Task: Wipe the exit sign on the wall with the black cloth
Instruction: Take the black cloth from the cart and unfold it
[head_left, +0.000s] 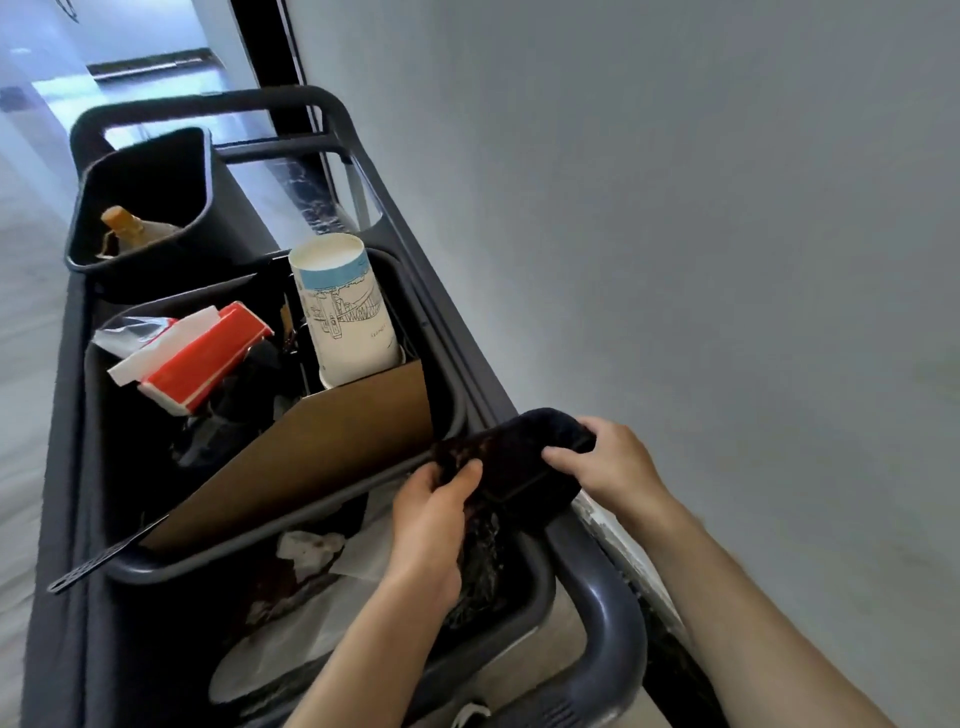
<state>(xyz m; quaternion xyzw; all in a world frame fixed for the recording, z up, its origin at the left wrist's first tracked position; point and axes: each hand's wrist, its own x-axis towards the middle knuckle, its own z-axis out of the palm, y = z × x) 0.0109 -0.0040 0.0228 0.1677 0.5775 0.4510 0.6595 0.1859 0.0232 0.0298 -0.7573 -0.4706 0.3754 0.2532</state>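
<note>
A black cloth (511, 470) is stretched between both my hands over the near right edge of a dark cleaning cart (602, 613). My left hand (434, 525) grips its lower left end, with a part of the cloth hanging down below my fingers. My right hand (605, 462) pinches its upper right end. The grey wall (701, 234) fills the right side of the view. No exit sign shows on it in this frame.
The cart holds a dark bin (291, 499) with a brown cardboard sheet (317, 452), a red and white box (200, 358) and a tall printed paper cup (345, 312). A second bin (150, 208) stands farther back with a bottle. A corridor floor runs along the left.
</note>
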